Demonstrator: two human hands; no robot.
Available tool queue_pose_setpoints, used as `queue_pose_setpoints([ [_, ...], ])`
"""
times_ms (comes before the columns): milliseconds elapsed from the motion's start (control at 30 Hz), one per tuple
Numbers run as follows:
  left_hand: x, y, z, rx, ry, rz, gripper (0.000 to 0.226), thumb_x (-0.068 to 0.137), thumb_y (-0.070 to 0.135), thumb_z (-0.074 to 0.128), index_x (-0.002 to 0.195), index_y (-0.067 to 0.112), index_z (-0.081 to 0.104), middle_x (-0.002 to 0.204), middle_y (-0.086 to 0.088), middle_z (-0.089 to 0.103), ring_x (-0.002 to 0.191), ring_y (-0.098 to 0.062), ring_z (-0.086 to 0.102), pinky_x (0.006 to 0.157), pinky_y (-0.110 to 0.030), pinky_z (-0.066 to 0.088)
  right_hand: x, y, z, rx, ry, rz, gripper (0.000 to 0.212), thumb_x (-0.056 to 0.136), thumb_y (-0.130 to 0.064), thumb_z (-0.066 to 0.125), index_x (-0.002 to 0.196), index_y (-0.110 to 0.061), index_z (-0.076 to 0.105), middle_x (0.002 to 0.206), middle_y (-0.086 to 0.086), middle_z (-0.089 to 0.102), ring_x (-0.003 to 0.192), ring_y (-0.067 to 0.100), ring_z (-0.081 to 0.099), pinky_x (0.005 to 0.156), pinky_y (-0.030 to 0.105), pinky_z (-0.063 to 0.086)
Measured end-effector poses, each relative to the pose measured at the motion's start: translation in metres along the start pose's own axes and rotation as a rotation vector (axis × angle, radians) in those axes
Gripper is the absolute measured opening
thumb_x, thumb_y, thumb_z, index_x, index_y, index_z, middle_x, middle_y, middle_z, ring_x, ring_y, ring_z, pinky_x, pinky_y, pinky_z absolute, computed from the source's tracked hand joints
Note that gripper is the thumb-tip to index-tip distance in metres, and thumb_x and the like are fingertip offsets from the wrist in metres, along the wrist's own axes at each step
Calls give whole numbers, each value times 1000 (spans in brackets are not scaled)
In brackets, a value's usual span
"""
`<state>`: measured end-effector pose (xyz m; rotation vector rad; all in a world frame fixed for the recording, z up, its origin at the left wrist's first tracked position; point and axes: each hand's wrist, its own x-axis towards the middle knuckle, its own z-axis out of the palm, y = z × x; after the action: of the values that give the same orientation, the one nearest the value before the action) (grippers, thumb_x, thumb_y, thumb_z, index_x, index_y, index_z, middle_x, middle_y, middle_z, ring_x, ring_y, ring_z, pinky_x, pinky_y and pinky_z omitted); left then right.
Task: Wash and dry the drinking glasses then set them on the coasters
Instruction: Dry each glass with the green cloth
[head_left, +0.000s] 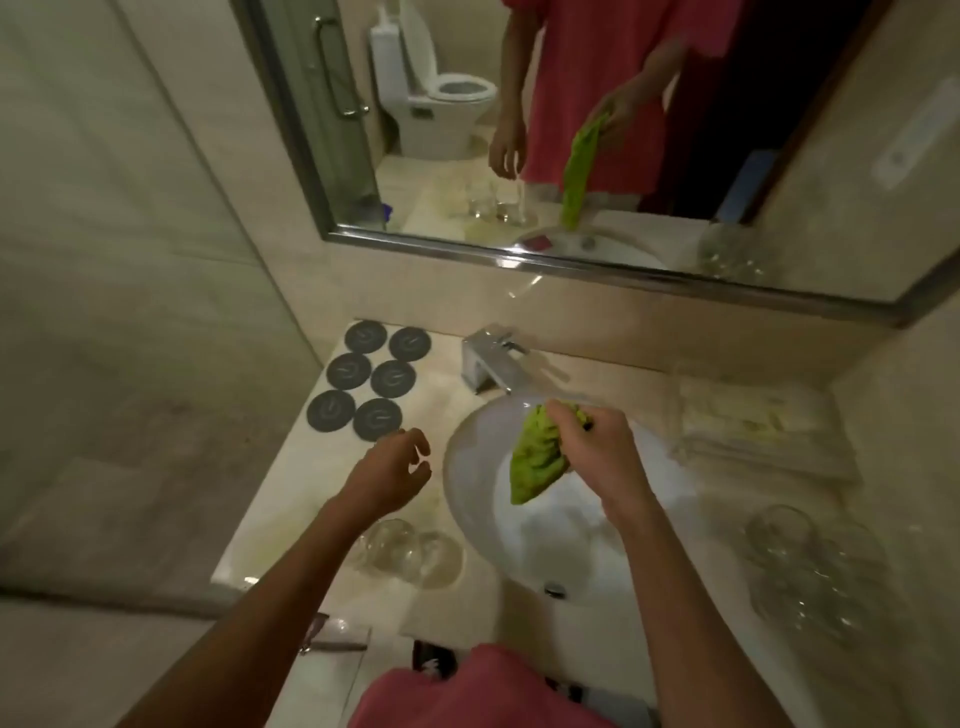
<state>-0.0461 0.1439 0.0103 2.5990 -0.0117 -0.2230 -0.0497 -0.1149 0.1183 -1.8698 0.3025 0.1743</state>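
Glasses (410, 553) behind the left forearm — count unclear, rims blurred

Glasses (410, 553) flank the sink (470, 512); coasters (363, 387) unobstructed.

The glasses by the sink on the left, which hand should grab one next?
Probably the left hand: it is empty, fingers loose, just above those glasses. The right hand already grips the green cloth over the sink.

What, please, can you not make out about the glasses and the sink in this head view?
- Clear drinking glasses left of sink: count unclear; the left forearm overlaps them.
- Clear drinking glasses at right: blurred, overlapping, uncountable.
- White sink basin: water level unreadable; glare and the green cloth cover it.
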Motion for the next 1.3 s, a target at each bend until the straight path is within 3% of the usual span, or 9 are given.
queue_pose_setpoints([
  [100, -17, -28, -4, 22, -23, -57, 22, 89, 26, 68, 108, 16, 62, 95, -1, 61, 84, -21, 57, 78, -37, 51, -1, -6, 26, 34, -69, 9, 32, 98, -28, 60, 75, -7, 67, 71, 7, 68, 60, 9, 69, 58, 29, 58],
  [233, -29, -44, -1, 184, -142, -84, 44, 87, 45, 67, 124, 25, 55, 117, 1, 61, 110, -22, 57, 89, -37, 45, 2, -3, 51, 23, -64, 22, 33, 82, -52, 59, 84, -20, 63, 74, -3, 69, 84, 21, 69, 98, 52, 51],
  [433, -42, -56, 27, 402, -390, 29, 96, 70, 70, 71, 149, 34, 30, 150, 2, 38, 134, -24, 41, 114, -48, 24, 1, -4, 68, 241, -112, 156, 42, 61, -60, 78, 87, -28, 71, 94, 2, 75, 99, 25, 70, 94, 49, 57],
  [567, -47, -65, 47, 587, -473, 123, 107, 72, 60, 77, 155, 30, 16, 154, -3, 30, 139, -27, 37, 119, -52, 17, 4, 0, 69, 302, -161, 194, 23, 70, -40, 85, 83, -25, 73, 88, 2, 70, 94, 25, 67, 89, 42, 56],
  [667, -45, -65, 51, 602, -464, 162, 99, 76, 50, 77, 153, 27, 20, 148, -4, 37, 131, -26, 45, 115, -47, 25, 6, 0, 65, 312, -148, 249, 42, 58, -44, 85, 94, -22, 78, 101, 7, 77, 102, 30, 71, 95, 48, 57],
  [833, -40, -60, 55, 418, -455, 113, 84, 75, 43, 79, 145, 22, 36, 132, -7, 48, 113, -25, 53, 92, -36, 48, 5, 4, 56, 342, -153, 279, 8, 83, -25, 76, 86, -18, 78, 97, 13, 77, 97, 33, 73, 91, 46, 59],
  [1067, -18, -38, 47, 94, -305, -68, 74, 68, 48, 81, 130, 24, 48, 118, -5, 56, 102, -23, 57, 83, -35, 51, 8, 9, 36, 368, -158, 179, 10, 96, -19, 64, 97, -12, 71, 88, 9, 70, 88, 25, 67, 84, 40, 54],
  [1200, 3, 9, 27, -385, -160, -224, 51, 76, 45, 76, 115, 21, 53, 92, -2, 71, 77, -17, 67, 63, -25, 51, 10, 11, 17, 324, -98, 130, 10, 94, -25, 68, 100, -17, 68, 97, 14, 72, 91, 25, 70, 85, 45, 58],
  [1300, 16, 51, 18, -846, -182, -383, 43, 71, 47, 61, 102, 17, 60, 90, -7, 71, 68, -22, 66, 61, -29, 51, 13, 14, -1, 333, -6, 113, 22, 88, -31, 75, 105, -20, 66, 99, 6, 74, 95, 23, 72, 88, 44, 60],
])
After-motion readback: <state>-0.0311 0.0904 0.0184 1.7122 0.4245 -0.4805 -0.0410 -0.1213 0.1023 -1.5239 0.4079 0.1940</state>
